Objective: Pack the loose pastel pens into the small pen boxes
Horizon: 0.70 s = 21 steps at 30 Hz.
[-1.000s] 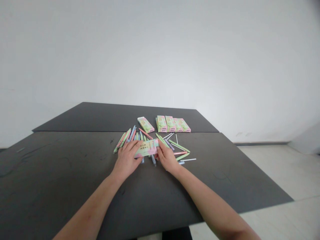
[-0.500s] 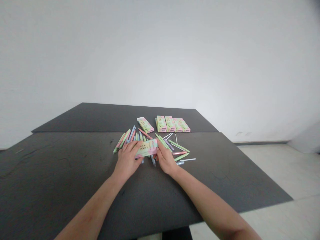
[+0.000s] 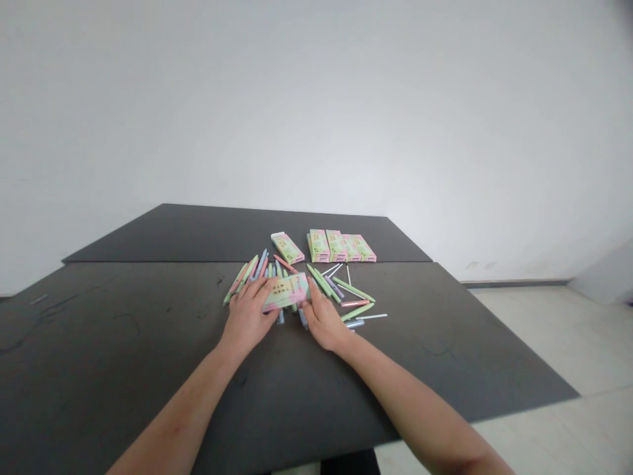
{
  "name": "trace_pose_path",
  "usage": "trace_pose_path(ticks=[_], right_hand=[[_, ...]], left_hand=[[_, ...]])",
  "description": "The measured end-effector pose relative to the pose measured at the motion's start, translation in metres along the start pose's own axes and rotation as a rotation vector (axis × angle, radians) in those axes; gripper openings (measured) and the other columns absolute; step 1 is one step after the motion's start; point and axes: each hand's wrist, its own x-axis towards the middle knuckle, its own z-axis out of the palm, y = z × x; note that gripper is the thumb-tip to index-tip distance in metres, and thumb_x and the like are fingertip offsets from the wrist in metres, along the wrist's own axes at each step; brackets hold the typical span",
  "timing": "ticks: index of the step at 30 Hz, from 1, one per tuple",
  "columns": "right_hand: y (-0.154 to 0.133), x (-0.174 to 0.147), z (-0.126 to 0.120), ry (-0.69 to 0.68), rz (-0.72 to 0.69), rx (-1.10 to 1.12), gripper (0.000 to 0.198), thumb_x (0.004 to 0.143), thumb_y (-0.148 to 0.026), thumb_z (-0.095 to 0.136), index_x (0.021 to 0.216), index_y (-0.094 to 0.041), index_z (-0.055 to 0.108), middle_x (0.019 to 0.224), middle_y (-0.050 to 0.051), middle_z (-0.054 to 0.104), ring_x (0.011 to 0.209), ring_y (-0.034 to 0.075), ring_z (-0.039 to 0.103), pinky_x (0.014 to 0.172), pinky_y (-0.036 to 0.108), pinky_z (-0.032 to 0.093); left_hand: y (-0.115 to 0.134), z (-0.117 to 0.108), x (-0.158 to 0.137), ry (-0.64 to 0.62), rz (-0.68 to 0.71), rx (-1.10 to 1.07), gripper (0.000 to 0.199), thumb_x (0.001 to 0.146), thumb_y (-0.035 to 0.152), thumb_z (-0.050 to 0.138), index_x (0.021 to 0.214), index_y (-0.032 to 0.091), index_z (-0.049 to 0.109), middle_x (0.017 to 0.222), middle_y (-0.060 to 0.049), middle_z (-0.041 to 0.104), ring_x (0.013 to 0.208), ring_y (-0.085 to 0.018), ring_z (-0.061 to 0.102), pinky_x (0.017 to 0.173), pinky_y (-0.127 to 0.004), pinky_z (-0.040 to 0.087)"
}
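Observation:
Between my two hands is a flat pink-and-green pen box (image 3: 287, 291), held above a spread of pens. My left hand (image 3: 247, 313) is closed on its left end, thumb at the near edge and fingers along the far side. At the right end, the fingers of my right hand (image 3: 324, 316) press against the box. Pastel pens (image 3: 247, 274) lie fanned out to the left of the box. More green, purple and pink pens (image 3: 353, 289) lie to its right, with thin white sticks (image 3: 372, 316) among them. Some pens are hidden under my hands and the box.
Behind the pens, one pen box (image 3: 287, 247) lies at a slant, its far end whitish. Right of it, several similar boxes (image 3: 341, 245) sit close together in a row. The dark table (image 3: 148, 330) has a seam across it, and a white wall (image 3: 316, 119) stands behind.
The box in my hands has shifted slightly left and toward me. My right hand has moved a little left along with it. The other boxes have not moved.

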Motion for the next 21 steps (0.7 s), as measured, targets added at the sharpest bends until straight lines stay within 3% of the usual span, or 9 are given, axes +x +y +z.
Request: trace_pose_path(ticks=[5, 11, 21], right_hand=[[-0.0014, -0.0006, 0.0002, -0.032, -0.030, 0.005, 0.071, 0.092, -0.017, 0.039, 0.155, -0.017, 0.005, 0.140, 0.015, 0.049, 0.123, 0.024, 0.051, 0.104, 0.045, 0.041], [-0.0003, -0.0019, 0.0026, -0.074, -0.021, -0.072, 0.075, 0.091, -0.017, 0.041, 0.154, -0.010, 0.001, 0.133, 0.020, 0.054, 0.116, 0.028, 0.055, 0.100, 0.048, 0.044], [0.0011, -0.0035, 0.0094, -0.044, -0.069, -0.154, 0.080, 0.090, -0.018, 0.045, 0.154, -0.009, -0.001, 0.151, 0.023, 0.033, 0.134, 0.031, 0.042, 0.108, 0.051, 0.038]], left_hand=[[-0.0034, 0.0037, -0.0010, -0.002, -0.015, 0.005, 0.054, 0.078, 0.028, 0.061, 0.131, 0.022, 0.050, 0.132, -0.010, 0.056, 0.123, -0.031, 0.050, 0.105, -0.051, 0.038], [-0.0031, 0.0054, -0.0021, 0.016, -0.009, 0.011, 0.053, 0.079, 0.027, 0.061, 0.130, 0.021, 0.050, 0.132, -0.009, 0.057, 0.123, -0.030, 0.050, 0.106, -0.051, 0.037], [0.0012, 0.0030, -0.0023, 0.032, -0.020, 0.014, 0.051, 0.078, 0.026, 0.059, 0.129, 0.021, 0.052, 0.131, -0.009, 0.058, 0.123, -0.031, 0.050, 0.105, -0.050, 0.037]])
